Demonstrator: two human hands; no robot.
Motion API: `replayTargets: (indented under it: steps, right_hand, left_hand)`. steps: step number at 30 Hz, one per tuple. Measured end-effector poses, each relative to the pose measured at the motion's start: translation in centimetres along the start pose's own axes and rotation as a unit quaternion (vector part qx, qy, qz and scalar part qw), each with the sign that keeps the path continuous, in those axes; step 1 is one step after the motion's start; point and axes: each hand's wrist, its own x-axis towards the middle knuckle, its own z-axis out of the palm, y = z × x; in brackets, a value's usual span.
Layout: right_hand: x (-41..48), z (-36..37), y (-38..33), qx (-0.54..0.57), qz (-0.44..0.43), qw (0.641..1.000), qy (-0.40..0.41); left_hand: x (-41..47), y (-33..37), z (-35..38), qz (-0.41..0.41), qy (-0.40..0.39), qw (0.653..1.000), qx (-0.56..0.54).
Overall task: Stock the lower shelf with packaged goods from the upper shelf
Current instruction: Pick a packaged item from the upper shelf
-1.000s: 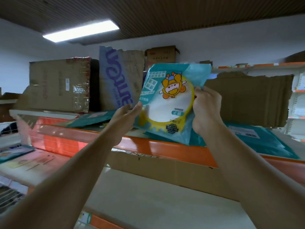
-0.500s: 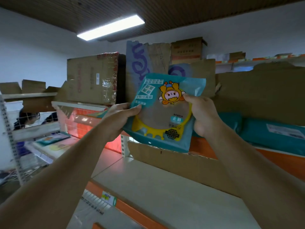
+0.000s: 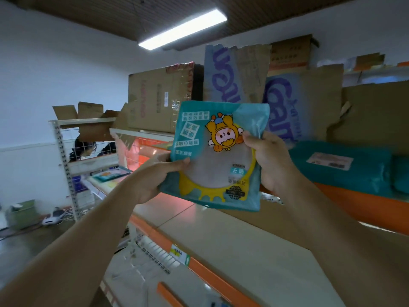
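Both hands grip the upside-down teal packet [image 3: 218, 173] above the lower shelf [image 3: 243, 247]. The left hand [image 3: 152, 178] is at its 8 o'clock edge and the right hand [image 3: 272, 165] at 3 o'clock, with the fingers hidden behind it. At 3 o'clock, blurred teal packages [image 3: 345, 171], possibly alike, lie on the upper shelf [image 3: 365, 207].

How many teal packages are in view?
4. A teal package held by the left hand and right hand; a labelled package on the upper shelf; a cropped package beside it; a flat package on the distant left shelf. Others may be hidden.
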Motion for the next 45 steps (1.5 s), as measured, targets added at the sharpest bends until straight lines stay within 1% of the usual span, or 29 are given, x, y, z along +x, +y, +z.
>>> replayTargets:
  steps: [6, 10, 14, 18, 24, 28, 32, 33, 34, 35, 37, 38, 40, 41, 43, 45]
  right_hand:
    - [1.1, 5.3, 3.1, -0.013, 0.023, 0.999, -0.040]
    - [1.5, 9.4, 5.8, -0.015, 0.040, 0.997, -0.058]
    - [1.6, 12.9, 8.4, -0.008, 0.050, 0.996, -0.076]
    - [2.3, 14.7, 9.9, -0.016, 0.052, 0.997, -0.058]
    - [3.5, 16.9, 11.5, -0.015, 0.064, 0.996, -0.053]
    - [4.5, 18.6, 12.7, -0.008, 0.081, 0.995, -0.051]
    - [6.3, 20.4, 14.0, -0.002, 0.081, 0.995, -0.066]
    - [6.7, 20.8, 14.3, -0.011, 0.071, 0.995, -0.068]
    - [7.3, 21.2, 14.7, -0.044, 0.052, 0.996, -0.064]
    - [7.9, 21.5, 15.1, -0.100, 0.021, 0.993, -0.055]
    - [8.8, 22.1, 15.6, -0.215, -0.062, 0.973, -0.052]
    - [9.4, 22.4, 15.8, -0.257, -0.097, 0.959, -0.065]
    - [10.3, 23.1, 16.3, -0.337, -0.136, 0.925, -0.111]
    - [10.6, 23.5, 16.6, -0.384, -0.150, 0.902, -0.130]
    - [10.9, 24.4, 17.1, -0.440, -0.188, 0.863, -0.160]
    - [10.8, 25.6, 17.7, -0.453, -0.223, 0.838, -0.209]
  left_hand:
    - [-1.5, -1.0, -6.3, -0.007, 0.032, 0.999, 0.007]
    - [-2.8, -2.0, -10.8, -0.023, 0.048, 0.996, 0.070]
    - [-3.1, -3.0, -14.4, -0.017, 0.068, 0.994, 0.089]
    - [-3.1, -3.4, -16.2, -0.021, 0.064, 0.994, 0.090]
    - [-2.3, -4.3, -19.2, -0.030, 0.080, 0.992, 0.089]
    - [-1.9, -5.1, -20.5, -0.024, 0.089, 0.988, 0.120]
    - [-1.4, -6.0, -22.5, -0.049, 0.119, 0.978, 0.165]
    - [-1.3, -6.2, -23.2, -0.062, 0.129, 0.974, 0.177]
    - [-1.1, -6.5, -23.9, -0.075, 0.140, 0.970, 0.185]
    - [-0.9, -6.6, -24.6, -0.089, 0.146, 0.966, 0.194]
    - [-0.3, -7.0, -25.9, -0.116, 0.158, 0.955, 0.221]
    - [-0.1, -7.0, -26.4, -0.123, 0.164, 0.949, 0.239]
    - [0.5, -7.1, -27.3, -0.125, 0.170, 0.934, 0.288]
    - [0.8, -7.1, -27.7, -0.126, 0.170, 0.922, 0.323]
    - [1.4, -7.2, -28.1, -0.136, 0.157, 0.890, 0.406]
    - [2.0, -7.4, -28.3, -0.144, 0.123, 0.849, 0.493]
